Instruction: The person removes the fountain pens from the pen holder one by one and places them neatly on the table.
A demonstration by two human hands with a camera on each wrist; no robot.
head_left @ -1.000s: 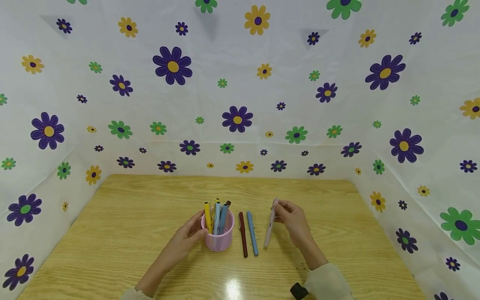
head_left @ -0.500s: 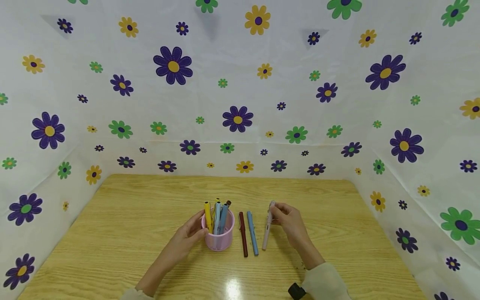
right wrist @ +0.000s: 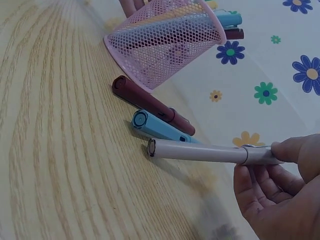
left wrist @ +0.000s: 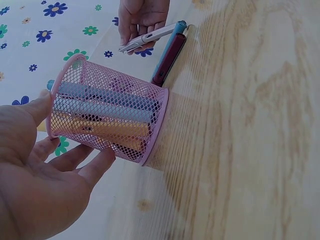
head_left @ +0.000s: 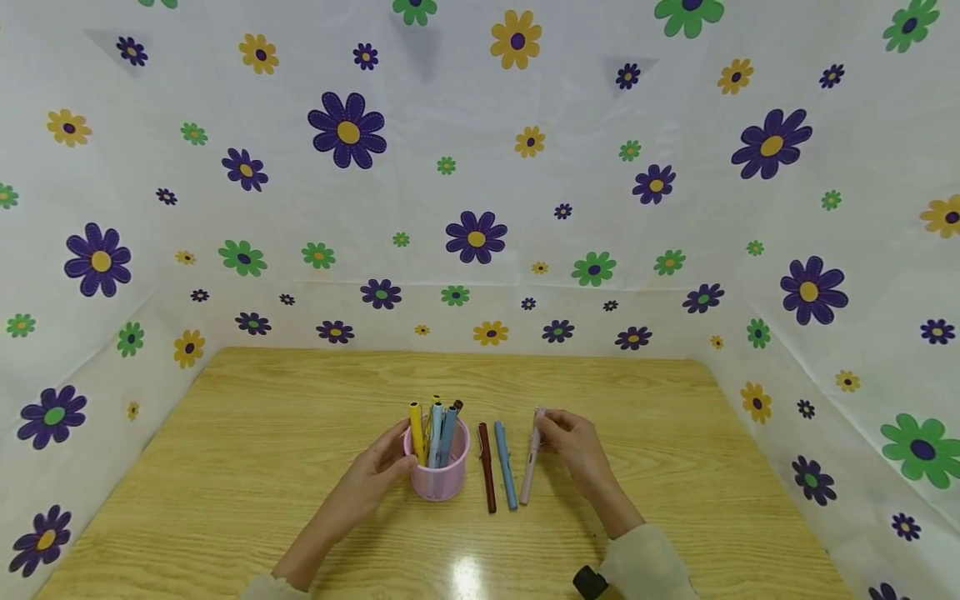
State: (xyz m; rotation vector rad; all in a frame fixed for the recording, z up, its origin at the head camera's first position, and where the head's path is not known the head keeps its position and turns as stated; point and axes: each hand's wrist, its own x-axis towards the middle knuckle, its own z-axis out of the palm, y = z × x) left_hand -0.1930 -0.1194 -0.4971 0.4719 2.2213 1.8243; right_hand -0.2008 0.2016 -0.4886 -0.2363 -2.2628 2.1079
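A pink mesh pen holder stands upright on the wooden table, with several pens in it, a yellow pen and blue ones among them. My left hand holds it from the left, thumb near the rim and fingers along the mesh. At the cap end, my right hand pinches a pale pinkish pen. The pen slants, its lower end close to the tabletop. Just left of it lie a blue pen and a dark red pen, roughly side by side.
The wooden table is enclosed at the back and sides by a white flower-patterned sheet. A small black object sits by the right sleeve.
My right hand has moved left and slightly toward me with the pale pen, bringing it closer to the blue pen. My left hand and the pen holder have stayed in place.
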